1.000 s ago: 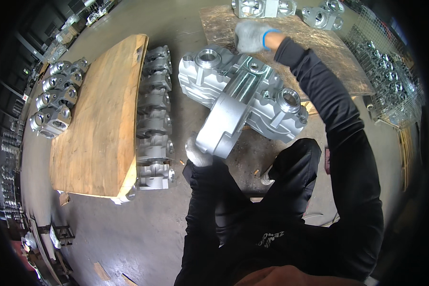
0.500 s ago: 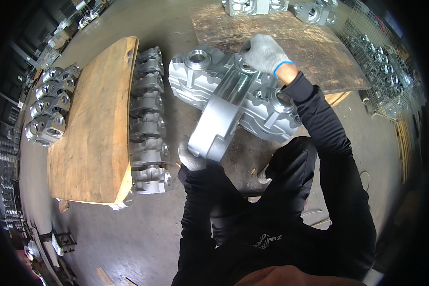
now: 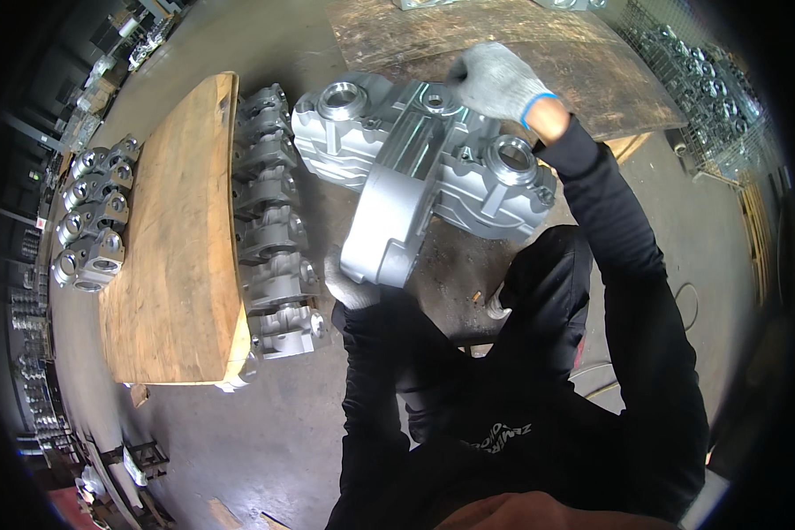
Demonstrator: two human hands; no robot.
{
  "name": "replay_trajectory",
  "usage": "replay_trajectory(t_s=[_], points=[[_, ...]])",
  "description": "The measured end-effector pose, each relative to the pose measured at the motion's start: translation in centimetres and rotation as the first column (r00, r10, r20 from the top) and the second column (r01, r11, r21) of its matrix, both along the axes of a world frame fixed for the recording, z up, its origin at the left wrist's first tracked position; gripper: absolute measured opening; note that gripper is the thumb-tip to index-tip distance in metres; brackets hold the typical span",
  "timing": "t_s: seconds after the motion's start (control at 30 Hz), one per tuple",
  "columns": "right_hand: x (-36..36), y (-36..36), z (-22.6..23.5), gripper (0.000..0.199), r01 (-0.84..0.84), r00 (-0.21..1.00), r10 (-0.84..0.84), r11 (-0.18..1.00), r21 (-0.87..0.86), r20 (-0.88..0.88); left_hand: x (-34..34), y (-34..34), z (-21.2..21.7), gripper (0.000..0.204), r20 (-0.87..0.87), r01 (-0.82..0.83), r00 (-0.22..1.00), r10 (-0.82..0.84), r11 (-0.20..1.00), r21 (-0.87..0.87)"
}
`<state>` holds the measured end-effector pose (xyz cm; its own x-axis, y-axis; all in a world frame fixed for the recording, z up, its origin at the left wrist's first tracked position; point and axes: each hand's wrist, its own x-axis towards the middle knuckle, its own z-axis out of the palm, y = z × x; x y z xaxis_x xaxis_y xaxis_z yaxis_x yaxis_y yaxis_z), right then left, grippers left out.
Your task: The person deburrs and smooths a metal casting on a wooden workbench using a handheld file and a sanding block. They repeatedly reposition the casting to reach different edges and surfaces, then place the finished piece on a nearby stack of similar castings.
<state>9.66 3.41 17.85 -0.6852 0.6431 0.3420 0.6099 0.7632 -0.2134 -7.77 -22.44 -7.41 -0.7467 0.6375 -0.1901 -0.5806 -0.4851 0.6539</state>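
Observation:
A large silver metal casting point(image 3: 397, 168) with round bores at both ends and a long central arm lies tilted in front of me, above my knees. My left hand point(image 3: 348, 284), in a grey glove, is wrapped round the near end of that arm. Its fingers are partly hidden beneath the metal. My right hand point(image 3: 496, 81), gloved in grey with a blue cuff, is closed in a fist at the casting's far edge, beside the small central bore. Whether something small is in its curled fingers cannot be seen.
Left of me stands a wooden board point(image 3: 172, 238), with a row of silver castings point(image 3: 274, 234) along its right side and more castings point(image 3: 93, 212) on its left. A worn brown tabletop point(image 3: 521, 62) lies ahead. A wire cage point(image 3: 693, 97) of metal parts stands far right.
The view has shifted, so the casting appears slightly higher and further left. My right fist has moved from over the central bore to just right of it. My left hand keeps its hold.

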Motion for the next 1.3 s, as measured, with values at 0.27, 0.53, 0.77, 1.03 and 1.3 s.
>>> replay_trajectory(t_s=[0.27,0.53,0.77,1.03,1.3], points=[[1.2,-2.2,-0.9,0.025,0.141,0.99,-0.144,0.975,-0.173,-0.002,1.4,0.5,2.5,0.017,0.021,-0.072,0.997,0.071,0.996,0.054],[2.9,-2.3,-1.3,0.027,0.082,0.992,-0.103,0.966,-0.243,-0.073,0.3,0.1,0.3,0.048,-0.092,-0.051,0.995,0.046,0.997,-0.049],[3.0,-2.8,-2.2,0.022,0.075,0.997,-0.076,0.996,-0.056,-0.008,0.8,0.2,0.8,0.031,-0.049,-0.105,0.994,0.103,0.994,-0.044],[7.1,-1.5,-4.5,0.023,0.064,0.96,-0.106,0.984,-0.167,-0.259,0.1,0.7,0.1,0.036,-0.048,-0.081,0.996,0.08,0.996,-0.025],[7.7,-1.7,-5.5,0.024,0.093,0.972,-0.102,0.994,-0.053,-0.213,-0.9,0.5,-1.9,0.047,-0.047,-0.063,0.997,0.06,0.995,-0.077]])
